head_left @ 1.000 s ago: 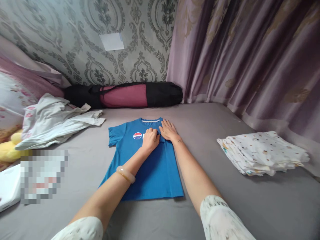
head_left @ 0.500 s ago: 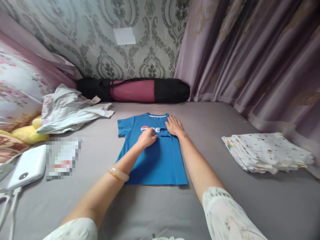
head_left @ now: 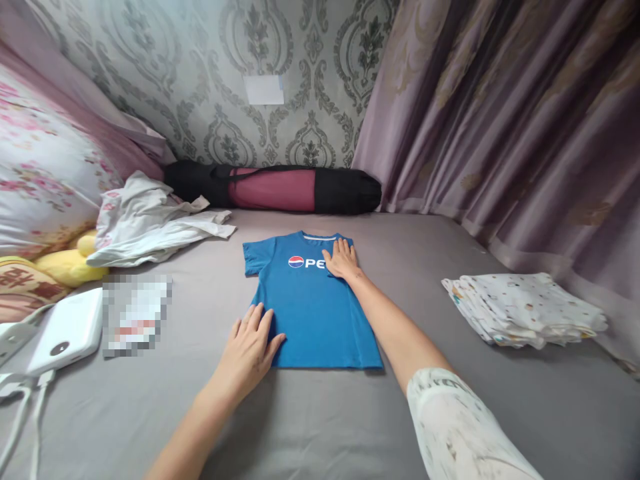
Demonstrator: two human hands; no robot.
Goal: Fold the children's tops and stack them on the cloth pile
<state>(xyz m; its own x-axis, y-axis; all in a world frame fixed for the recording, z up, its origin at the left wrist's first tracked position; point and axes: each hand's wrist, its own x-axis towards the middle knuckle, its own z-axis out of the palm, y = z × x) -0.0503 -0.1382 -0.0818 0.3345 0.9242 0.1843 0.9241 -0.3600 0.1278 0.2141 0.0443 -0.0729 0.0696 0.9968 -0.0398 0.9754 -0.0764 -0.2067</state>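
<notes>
A blue T-shirt (head_left: 313,320) with a round red, white and blue logo and white letters lies on the grey bed sheet (head_left: 320,427). Its left sleeve sticks out sideways, while the right side is folded inward over the front. My right hand (head_left: 343,259) rests flat near the collar on that folded side, fingers stretched out, covering part of the lettering. At the shirt's lower left edge lies my left hand (head_left: 253,343), its fingers spread, the tips and thumb on the cloth. Neither hand grips anything.
Folded white printed cloths (head_left: 525,307) lie at the right. On the left are a crumpled white garment (head_left: 150,220), a yellow plush toy (head_left: 70,267), a blurred packet (head_left: 137,317) and a white power bank (head_left: 67,330) with cables. A black and maroon long bag (head_left: 273,190) lies along the wall.
My left hand has moved from the shirt's chest down to its lower left edge and spread out. The right hand stays near the collar. The folded sleeve's end is now under the right hand.
</notes>
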